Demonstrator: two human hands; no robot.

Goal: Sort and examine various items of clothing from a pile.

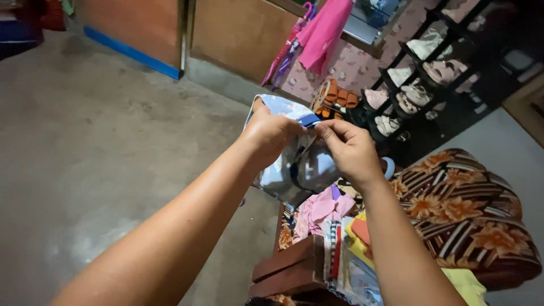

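left hand: left hand [271,131] raised over the floor, fingers [294,128] closed on the top edge of a light blue printed garment [303,164]
right hand: right hand [351,150] just beside the left, fingers [327,131] pinched shut on the same top edge, at a dark blue trim [309,119]
garment position: held up in the air between both sets of fingers, hanging down below them, not resting on anything
garment state: bunched and creased, lower part drooping loose; no neat fold visible yet
below the fingers: heap of mixed clothes [334,226], pink piece [320,207] on top, yellow [357,238] and striped ones lower, all unsorted, lying loose
right of the fingers: brown floral cushion or mattress [470,209], clothes heap touching its near side
beyond the fingers: black shoe rack [436,85] with pale sandals, orange sandals [337,96] near its foot, pink cloth [324,28] and an umbrella [286,51] hanging on the wall
left of the fingers: bare concrete floor [113,147]
under the heap: reddish wooden planks [286,263], use unclear
progress, judged: early; one garment in hand and only gripped at its edge, still crumpled
done: no folded stack visible anywhere
left: the held piece plus the whole heap looks untouched
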